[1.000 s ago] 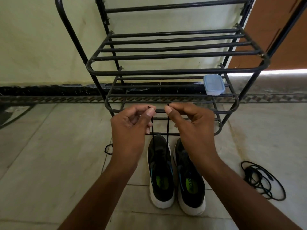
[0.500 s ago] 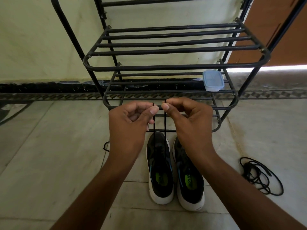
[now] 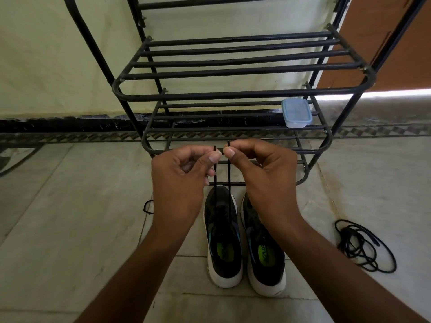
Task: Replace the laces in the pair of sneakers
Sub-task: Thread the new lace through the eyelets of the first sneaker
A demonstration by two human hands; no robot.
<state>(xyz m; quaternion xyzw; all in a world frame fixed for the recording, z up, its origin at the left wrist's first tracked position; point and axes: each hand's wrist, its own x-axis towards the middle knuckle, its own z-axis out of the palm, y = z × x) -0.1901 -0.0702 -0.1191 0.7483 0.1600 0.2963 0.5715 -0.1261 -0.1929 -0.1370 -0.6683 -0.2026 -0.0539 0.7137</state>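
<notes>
In the head view, the step seems to be evening the two ends of a new black lace [image 3: 229, 180] that rises from the left sneaker [image 3: 222, 236] — probably it passes through the lowest eyelets. The left hand [image 3: 182, 180] and the right hand [image 3: 263, 173] are both nearly closed, each pinching one lace end between thumb and forefinger, tips level. Next, I judge, comes crossing the ends through the following eyelets. The right sneaker [image 3: 265, 257] stands just beside, and a loose lace [image 3: 363, 248] lies on the floor at the right.

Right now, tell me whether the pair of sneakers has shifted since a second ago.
No. The sneakers keep their toes just short of the rack's bottom bar, and the same tile seam meets them at the same place.
</notes>
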